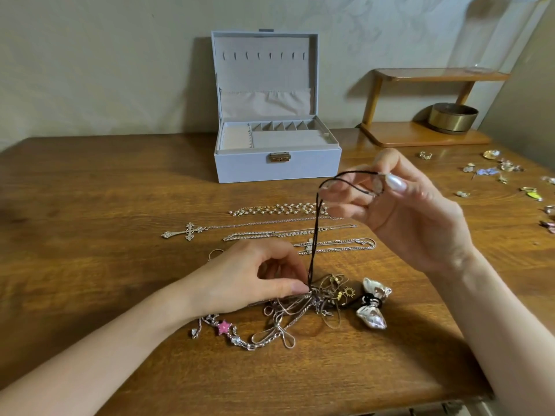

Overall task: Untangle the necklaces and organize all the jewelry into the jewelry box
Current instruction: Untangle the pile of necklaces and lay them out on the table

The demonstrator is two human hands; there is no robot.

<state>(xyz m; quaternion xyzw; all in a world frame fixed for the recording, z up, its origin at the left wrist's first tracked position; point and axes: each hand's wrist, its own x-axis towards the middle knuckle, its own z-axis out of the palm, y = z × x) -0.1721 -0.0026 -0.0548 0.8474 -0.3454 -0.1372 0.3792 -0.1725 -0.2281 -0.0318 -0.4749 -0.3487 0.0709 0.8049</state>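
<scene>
A person's right hand is pinching the looped end of the black cord above the desk, holding it taut and nearly upright over the tangle of necklaces, where the left hand is closing its grip on the cord's foot, in front of the open jewelry box.

the brown wooden table shows clear grain under a soft sheen. the pale grey jewelry box looks matt outside, its beige lining velvety cloth, its small gold-coloured clasp polished metal. the thin black cord is matt. the tangle of silver metal chains glints; its pink star charm is glossy. the silver bow-shaped pendant shines, crumpled like foil. the round brass-coloured bowl looks brushed.
</scene>
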